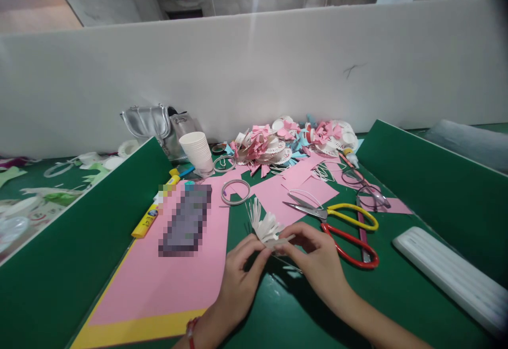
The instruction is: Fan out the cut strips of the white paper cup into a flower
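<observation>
Both hands meet over the green table (301, 312) near its front. My left hand (242, 272) and my right hand (313, 256) each pinch a small white paper piece (266, 227) cut into a fringe of thin strips that fan up and to the left. The fingers of both hands are closed on its lower end. Yellow-handled scissors (341, 214) and red-handled scissors (349, 246) lie just right of my right hand. A large pink paper sheet (159, 280) lies left of my left hand.
A stack of white paper cups (197, 150), a silver bag (159, 124), a pile of pink and white paper pieces (293, 140), a ring of tape (235, 191), a yellow glue stick (146, 223), glasses (369, 187) and a white bar (448, 275) lie around. Green dividers (79, 232) flank the work area.
</observation>
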Action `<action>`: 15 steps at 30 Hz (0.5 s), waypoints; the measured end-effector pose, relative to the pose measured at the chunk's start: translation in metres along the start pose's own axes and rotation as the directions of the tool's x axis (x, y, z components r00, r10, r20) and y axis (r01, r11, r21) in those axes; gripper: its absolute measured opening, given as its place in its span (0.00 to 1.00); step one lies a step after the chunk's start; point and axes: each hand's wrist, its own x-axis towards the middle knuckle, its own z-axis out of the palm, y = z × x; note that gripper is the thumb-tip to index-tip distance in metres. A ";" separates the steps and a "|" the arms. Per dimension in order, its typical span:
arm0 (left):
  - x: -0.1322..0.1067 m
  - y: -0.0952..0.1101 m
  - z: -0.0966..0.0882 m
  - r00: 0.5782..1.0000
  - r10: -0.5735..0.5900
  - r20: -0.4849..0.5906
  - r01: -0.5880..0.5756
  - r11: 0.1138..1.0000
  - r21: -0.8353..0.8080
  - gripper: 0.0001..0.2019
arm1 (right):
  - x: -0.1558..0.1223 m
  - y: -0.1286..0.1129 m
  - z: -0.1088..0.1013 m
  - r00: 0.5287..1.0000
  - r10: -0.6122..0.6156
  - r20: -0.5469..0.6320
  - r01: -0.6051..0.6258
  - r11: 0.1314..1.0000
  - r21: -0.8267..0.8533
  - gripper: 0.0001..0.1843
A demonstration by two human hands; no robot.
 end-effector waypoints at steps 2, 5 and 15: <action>-0.001 -0.001 -0.001 1.000 0.000 0.025 0.000 1.000 -0.007 0.10 | 0.000 0.001 0.000 1.000 -0.009 -0.002 0.009 1.000 -0.015 0.03; -0.001 -0.001 -0.001 0.998 -0.011 0.058 0.013 1.000 -0.025 0.10 | 0.000 0.002 0.000 1.000 -0.023 -0.008 0.023 0.999 -0.044 0.04; 0.005 -0.002 -0.002 0.987 -0.151 -0.052 0.142 0.978 -0.154 0.10 | 0.004 0.004 0.000 0.997 0.019 0.079 -0.023 0.998 0.051 0.10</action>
